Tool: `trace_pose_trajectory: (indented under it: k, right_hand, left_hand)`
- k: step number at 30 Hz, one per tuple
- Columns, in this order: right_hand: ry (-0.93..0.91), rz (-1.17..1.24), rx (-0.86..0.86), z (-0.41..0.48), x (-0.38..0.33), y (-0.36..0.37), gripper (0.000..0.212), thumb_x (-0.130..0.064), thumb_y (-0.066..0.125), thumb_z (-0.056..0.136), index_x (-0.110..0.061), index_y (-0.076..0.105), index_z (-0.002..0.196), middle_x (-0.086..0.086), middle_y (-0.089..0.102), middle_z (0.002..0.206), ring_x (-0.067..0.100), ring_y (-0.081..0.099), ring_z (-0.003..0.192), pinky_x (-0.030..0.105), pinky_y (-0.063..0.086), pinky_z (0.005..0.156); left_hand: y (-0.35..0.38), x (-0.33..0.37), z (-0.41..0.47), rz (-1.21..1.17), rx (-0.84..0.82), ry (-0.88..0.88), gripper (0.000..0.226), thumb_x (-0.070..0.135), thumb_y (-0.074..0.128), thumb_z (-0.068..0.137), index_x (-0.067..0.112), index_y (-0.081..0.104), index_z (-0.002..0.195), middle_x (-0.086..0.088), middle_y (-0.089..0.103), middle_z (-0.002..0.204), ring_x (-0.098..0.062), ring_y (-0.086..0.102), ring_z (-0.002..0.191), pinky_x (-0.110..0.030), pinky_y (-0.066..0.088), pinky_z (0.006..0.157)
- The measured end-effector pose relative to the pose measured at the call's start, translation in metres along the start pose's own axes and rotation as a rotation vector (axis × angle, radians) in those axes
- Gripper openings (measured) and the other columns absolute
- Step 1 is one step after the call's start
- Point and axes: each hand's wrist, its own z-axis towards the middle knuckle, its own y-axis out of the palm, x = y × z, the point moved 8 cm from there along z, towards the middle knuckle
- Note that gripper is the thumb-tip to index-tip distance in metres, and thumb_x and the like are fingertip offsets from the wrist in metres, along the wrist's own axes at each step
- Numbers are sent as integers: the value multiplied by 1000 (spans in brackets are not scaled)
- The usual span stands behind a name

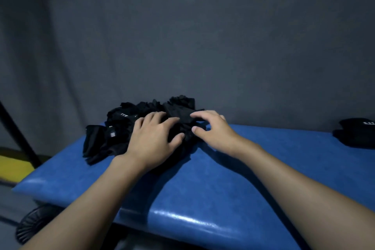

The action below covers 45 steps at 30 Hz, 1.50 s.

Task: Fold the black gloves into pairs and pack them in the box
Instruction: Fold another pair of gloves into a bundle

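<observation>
Pressing and pinching a heap of black gloves (121, 128) on a blue table (203, 189).
Past the bare near edge, the left hand (154, 138) lies flat on the heap with fingers spread; the right hand (213, 130) pinches a fold. The heap runs left to right along the far edge, against the grey wall (223, 46). A black bundle (357, 134) sits well to the right.

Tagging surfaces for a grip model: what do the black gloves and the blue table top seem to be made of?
Black gloves: soft matte fabric, probably knit or synthetic; they crumple in a heap and carry white printed marks. Blue table top: apparently padded vinyl or leatherette, semi-gloss; light streaks along its rounded front edge.
</observation>
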Motion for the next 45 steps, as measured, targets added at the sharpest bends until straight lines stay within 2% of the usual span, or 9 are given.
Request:
trace_pose_trajectory:
  k: [4, 8, 12, 17, 30, 34, 38, 41, 45]
  right_hand:
    - [22, 1, -34, 16, 4, 2, 36, -38, 58, 93, -44, 55, 128, -9, 31, 155, 13, 12, 144, 40, 19, 117]
    - [80, 9, -91, 29, 8, 9, 32, -41, 55, 94, -50, 56, 124, -8, 43, 142, 19, 23, 138, 15, 30, 84]
    - [121, 52, -95, 38, 24, 23, 29, -47, 55, 90, -51, 60, 118, -7, 48, 120, 19, 32, 133, 40, 30, 114]
    - [52, 86, -33, 47, 23, 21, 29, -26, 53, 95, -30, 65, 120, -29, 50, 120, 17, 36, 132, 45, 40, 103]
    - [-92, 159, 195, 5, -18, -70, 32, -28, 51, 73, -53, 65, 88, -36, 56, 107, 15, 42, 130, 55, 27, 113]
    - [-118, 160, 263, -33, -23, -104, 31, -31, 57, 73, -39, 70, 100, -29, 60, 109, 6, 52, 122, 46, 32, 113]
    - [-133, 183, 287, -74, -12, -129, 32, -9, 65, 84, -23, 71, 112, -18, 61, 116, -2, 55, 113, 26, 39, 106]
    - [-135, 187, 289, -95, 1, -143, 38, 3, 65, 84, -15, 69, 118, -7, 60, 121, -2, 56, 111, 11, 39, 95]
    - [-117, 203, 301, -110, 16, -159, 44, 7, 66, 83, -17, 66, 120, -6, 58, 123, 7, 57, 115, 19, 43, 100]
  left_hand:
    - [7, 0, 4, 24, -33, -5, 70, 68, 22, 84, 41, 39, 146, 4, 41, 151, -19, 25, 145, -41, 17, 115]
    - [9, -3, 7, 11, -28, -30, 72, 69, 14, 85, 42, 34, 148, 6, 41, 152, -18, 25, 144, -41, 16, 114]
    - [8, -4, 8, -15, -38, -48, 75, 68, 4, 84, 44, 31, 149, 6, 37, 155, -19, 23, 144, -43, 16, 114]
    - [7, -2, 11, -36, -63, -74, 67, 63, 9, 88, 46, 30, 149, 10, 34, 155, -19, 22, 143, -43, 16, 112]
    - [-44, 33, 17, -353, 216, 103, 44, 39, 49, 98, 35, 49, 142, 18, 44, 147, 0, 29, 138, -28, 9, 96]
    - [-55, 63, 16, -649, 240, 221, 49, 34, 61, 91, 27, 54, 140, 18, 50, 140, 6, 44, 126, -25, 25, 112]
    - [-55, 99, 13, -854, 197, 293, 54, 12, 72, 88, 16, 55, 139, 12, 52, 133, 1, 55, 117, -12, 42, 96]
    - [-45, 123, 10, -958, 135, 305, 59, 3, 70, 87, 19, 52, 141, 15, 49, 134, -10, 60, 116, -29, 52, 94]
    - [-32, 143, 11, -1131, 67, 243, 61, -1, 68, 89, 26, 51, 141, 16, 52, 136, -9, 64, 115, -33, 57, 93]
